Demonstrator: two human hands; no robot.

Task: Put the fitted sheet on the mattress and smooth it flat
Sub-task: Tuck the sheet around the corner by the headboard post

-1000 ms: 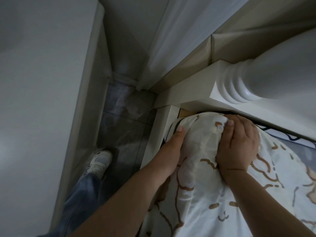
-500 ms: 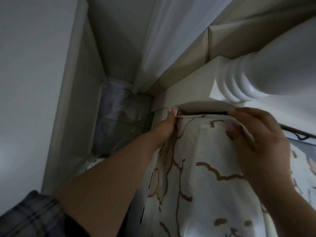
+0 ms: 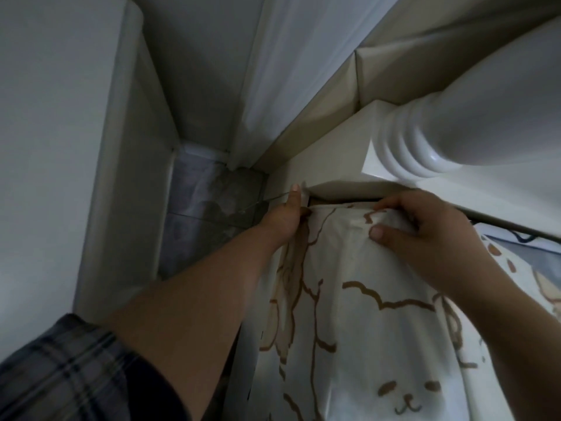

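**Sheet corner held at the head of the bed**

Head view: the fitted sheet (image 3: 364, 314), white with brown cartoon animal outlines, lies pulled over the mattress corner, its top edge right up against the white bed frame (image 3: 328, 165). The left hand (image 3: 283, 220) is at the outer side of that corner, thumb pointing up along the frame edge; its other fingers are tucked out of sight behind the cloth, so it appears to be gripping the sheet's side edge, though the dim light makes this hard to confirm. The right hand (image 3: 425, 238) rests on top of the corner, fingers curled over the sheet's upper edge and thumb pressed onto the fabric, pinching a fold. A turned white bedpost (image 3: 431, 138) rises just above the right hand. Beside the bed, a narrow strip of grey tiled floor (image 3: 206, 208) runs along a white wall (image 3: 60, 147). A plaid sleeve (image 3: 60, 375) covers the left upper arm.
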